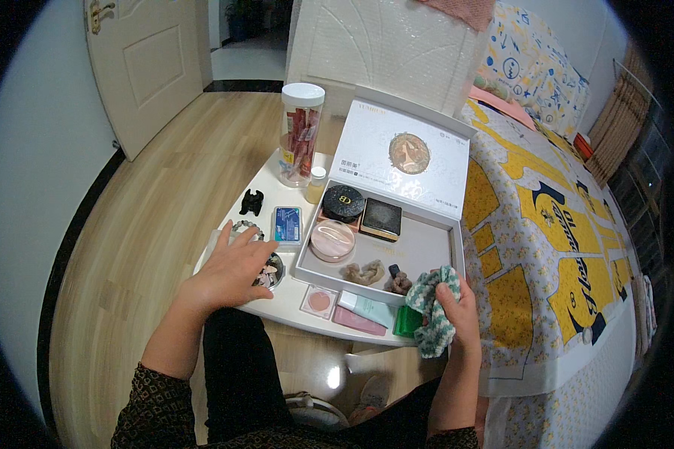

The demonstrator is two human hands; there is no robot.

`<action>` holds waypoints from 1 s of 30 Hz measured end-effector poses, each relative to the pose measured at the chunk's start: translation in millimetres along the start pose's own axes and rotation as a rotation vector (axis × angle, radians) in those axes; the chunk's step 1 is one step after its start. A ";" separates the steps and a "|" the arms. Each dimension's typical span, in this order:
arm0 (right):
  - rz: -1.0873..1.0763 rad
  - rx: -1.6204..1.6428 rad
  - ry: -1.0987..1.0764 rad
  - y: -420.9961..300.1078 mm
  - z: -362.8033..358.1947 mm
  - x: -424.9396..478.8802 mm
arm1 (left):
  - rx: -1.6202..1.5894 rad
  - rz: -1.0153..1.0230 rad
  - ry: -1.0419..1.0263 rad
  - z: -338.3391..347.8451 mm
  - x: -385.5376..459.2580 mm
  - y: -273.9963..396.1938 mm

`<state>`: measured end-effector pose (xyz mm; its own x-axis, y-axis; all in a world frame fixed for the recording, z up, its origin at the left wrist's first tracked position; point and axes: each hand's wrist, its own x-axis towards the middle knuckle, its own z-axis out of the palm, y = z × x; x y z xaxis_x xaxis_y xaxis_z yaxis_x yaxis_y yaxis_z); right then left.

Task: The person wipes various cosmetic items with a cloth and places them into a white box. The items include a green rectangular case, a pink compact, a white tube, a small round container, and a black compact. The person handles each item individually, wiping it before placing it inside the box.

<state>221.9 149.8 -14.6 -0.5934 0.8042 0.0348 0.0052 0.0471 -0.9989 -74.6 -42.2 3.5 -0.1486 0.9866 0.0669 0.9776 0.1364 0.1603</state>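
My left hand (230, 266) lies spread over the left end of a white table (283, 306), on or just above a round case (271, 273) and a beaded bracelet (253, 226). My right hand (458, 311) grips a green-and-white knitted cloth (435, 314) at the table's right front corner, beside a green item (407, 321). Between my hands an open white box (320, 275) holds a black round compact (342, 203), a black square compact (381, 219), a pink round case (333, 241) and brown hair ties (365, 273). A blush compact (319, 302) and a pale green tube (367, 307) lie in front.
A tall lidded plastic jar (300, 134) and a small bottle (315, 185) stand behind the box's left side. A black hair claw (252, 202) and a blue-labelled case (287, 225) lie left. The bed (517, 252) is close on the right.
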 end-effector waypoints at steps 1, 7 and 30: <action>-0.019 -0.016 0.000 1.2 -0.7 0.1 | -0.010 0.017 0.005 2.0 0.5 -1.4; 0.001 0.041 0.009 -2.1 3.0 -1.8 | -0.037 0.068 0.060 9.6 2.1 -5.5; 0.017 0.095 -0.002 -3.6 8.5 -5.7 | -0.349 0.108 0.425 -1.3 -8.6 12.4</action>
<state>218.5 139.9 -11.5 -0.5955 0.8032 0.0179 -0.0612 -0.0231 -0.9979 -61.4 -49.1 6.2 -0.1680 0.8608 0.4805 0.8940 -0.0724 0.4423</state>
